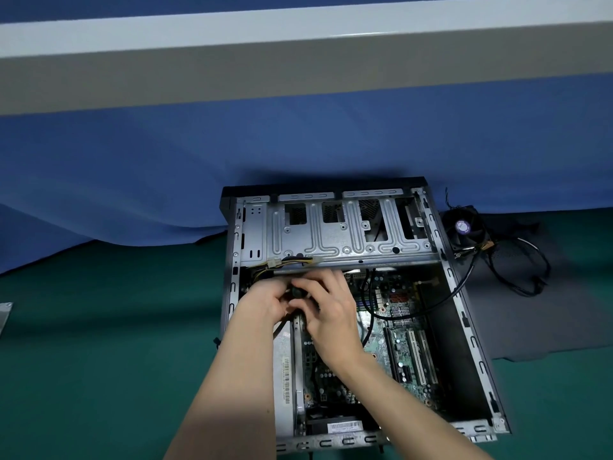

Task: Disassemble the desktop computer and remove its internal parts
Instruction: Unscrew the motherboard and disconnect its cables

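Observation:
The open desktop case (pixel 471 343) lies on its side on the green table, its green motherboard (pixel 404 346) exposed. Both my hands are inside its upper left part, just below the metal drive cage (pixel 335 234). My left hand (pixel 265 302) and my right hand (pixel 326 310) meet around a black cable bundle with a dark connector (pixel 297 291), fingers curled on it. The grey power supply (pixel 283 376) lies along the case's left side under my left forearm. Yellow and black power leads (pixel 292 261) with white plugs rest on the cage edge.
A removed black fan (pixel 464 229) with trailing wires lies right of the case on a dark mat (pixel 530 327). A black cable (pixel 441 300) runs from it over the case wall onto the board. A blue cloth (pixel 166 167) hangs behind. A grey metal piece (pixel 5 315) shows at the left edge.

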Available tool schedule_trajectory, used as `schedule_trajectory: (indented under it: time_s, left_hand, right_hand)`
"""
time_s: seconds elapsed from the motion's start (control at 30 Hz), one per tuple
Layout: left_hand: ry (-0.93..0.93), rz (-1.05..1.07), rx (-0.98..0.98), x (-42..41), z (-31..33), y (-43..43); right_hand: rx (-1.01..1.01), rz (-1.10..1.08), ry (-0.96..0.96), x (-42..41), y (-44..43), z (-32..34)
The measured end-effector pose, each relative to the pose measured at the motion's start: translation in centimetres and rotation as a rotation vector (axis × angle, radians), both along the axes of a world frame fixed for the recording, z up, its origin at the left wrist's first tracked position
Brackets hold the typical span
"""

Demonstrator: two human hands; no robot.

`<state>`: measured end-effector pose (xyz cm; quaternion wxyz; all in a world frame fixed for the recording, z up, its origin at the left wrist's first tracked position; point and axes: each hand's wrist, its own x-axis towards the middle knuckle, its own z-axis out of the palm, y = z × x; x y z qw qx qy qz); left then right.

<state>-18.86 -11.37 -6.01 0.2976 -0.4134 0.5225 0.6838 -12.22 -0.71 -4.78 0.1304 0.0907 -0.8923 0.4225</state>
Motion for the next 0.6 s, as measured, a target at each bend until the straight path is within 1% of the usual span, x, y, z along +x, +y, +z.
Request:
schedule_trajectory:
  time_s: [0.07,0.2,0.3,0.4,0.47,0.6]
  left_hand:
    - [-0.012,-0.001,0.011,0.02,0.08,-0.07]
    - [-0.013,-0.067,-0.018,0.1,0.13,0.22]
    - [-0.009,-0.062,0.008,0.07,0.14,0.33]
    - [-0.023,-0.054,0.048,0.07,0.22,0.23]
    - [-0.027,-0.049,0.034,0.11,0.37,0.12]
    - [0.012,-0.031,-0.023,0.23,0.86,0.35]
  right_hand:
    - [0.008,0.015,0.008,0.16,-0.07,0.16]
    - [0.017,0.023,0.012,0.07,0.01,0.54]
    - [0.017,0.01,-0.009,0.33,-0.06,0.11]
    - [-0.028,-0.028,-0.016,0.58,-0.34,-0.14]
    - [-0.009,-0.046,-0.004,0.73,-0.59,-0.24]
    - [0.018,0.017,0.011,0.74,-0.91,-0.2]
